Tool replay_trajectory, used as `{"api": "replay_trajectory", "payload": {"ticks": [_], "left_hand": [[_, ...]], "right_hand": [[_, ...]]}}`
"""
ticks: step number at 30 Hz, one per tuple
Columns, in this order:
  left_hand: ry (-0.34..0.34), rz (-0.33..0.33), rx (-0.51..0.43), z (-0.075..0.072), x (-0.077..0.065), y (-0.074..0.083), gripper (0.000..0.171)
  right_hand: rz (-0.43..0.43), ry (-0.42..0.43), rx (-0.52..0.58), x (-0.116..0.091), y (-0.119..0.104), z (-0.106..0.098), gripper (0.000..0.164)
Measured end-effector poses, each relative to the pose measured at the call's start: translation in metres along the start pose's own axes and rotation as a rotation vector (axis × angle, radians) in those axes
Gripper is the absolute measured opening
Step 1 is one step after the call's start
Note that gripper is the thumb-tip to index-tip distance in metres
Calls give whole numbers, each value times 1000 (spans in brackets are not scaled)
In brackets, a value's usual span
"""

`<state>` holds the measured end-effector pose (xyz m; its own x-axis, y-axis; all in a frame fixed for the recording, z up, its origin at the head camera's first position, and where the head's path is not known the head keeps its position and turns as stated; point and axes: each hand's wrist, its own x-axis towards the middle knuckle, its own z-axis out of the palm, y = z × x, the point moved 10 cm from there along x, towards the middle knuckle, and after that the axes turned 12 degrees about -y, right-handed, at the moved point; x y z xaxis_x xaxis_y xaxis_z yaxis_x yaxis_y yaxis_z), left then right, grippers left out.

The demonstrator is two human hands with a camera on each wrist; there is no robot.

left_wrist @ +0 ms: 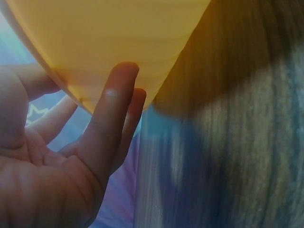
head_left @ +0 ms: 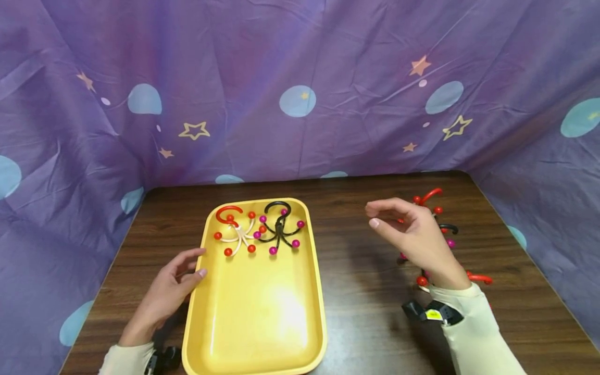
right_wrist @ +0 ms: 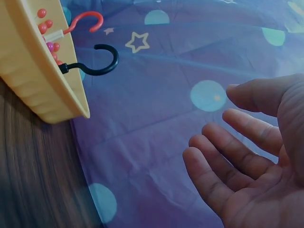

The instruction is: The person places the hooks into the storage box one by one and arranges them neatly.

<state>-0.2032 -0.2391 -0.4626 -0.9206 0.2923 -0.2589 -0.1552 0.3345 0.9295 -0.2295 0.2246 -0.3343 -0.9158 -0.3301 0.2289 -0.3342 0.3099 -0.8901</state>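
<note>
Touching the near-left rim of the yellow tray [head_left: 253, 297], the left hand [head_left: 171, 284] has its thumb and fingertips at the edge, loosely bent, and how firmly they bear on it I can't tell. Over on the other side, the right hand [head_left: 412, 234] hangs above the table [head_left: 361, 328], fingers softly curved, a clear gap between thumb and fingertips, nothing in it!

Here's the first danger: a shove from that left hand and the tray could skid or tip, since only one side has a hand on it. Second: that wrist band [head_left: 453, 314] sits near the heap of hooked pieces [head_left: 451, 243] on the table, and a stray hook could snag it or the sleeve [head_left: 483, 333] if the arm sweeps low.

Inside the tray, up at the far end, it's tight! The white piece with the red hook [head_left: 240, 233] and the black piece with the magenta balls [head_left: 279, 227] sit side by side, legs crowding or crossing in the middle; lift one carelessly and the other may well come along. And in the right wrist view both hooks seem to poke past the rim, easy to knock.
</note>
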Motion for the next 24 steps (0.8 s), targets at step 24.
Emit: {"api": "replay_trajectory", "payload": {"ticks": [24], "left_hand": [[-4,0,-16,1,0,0,53]], "right_hand": [[74,106,-184,-81,6,-73,33]]}}
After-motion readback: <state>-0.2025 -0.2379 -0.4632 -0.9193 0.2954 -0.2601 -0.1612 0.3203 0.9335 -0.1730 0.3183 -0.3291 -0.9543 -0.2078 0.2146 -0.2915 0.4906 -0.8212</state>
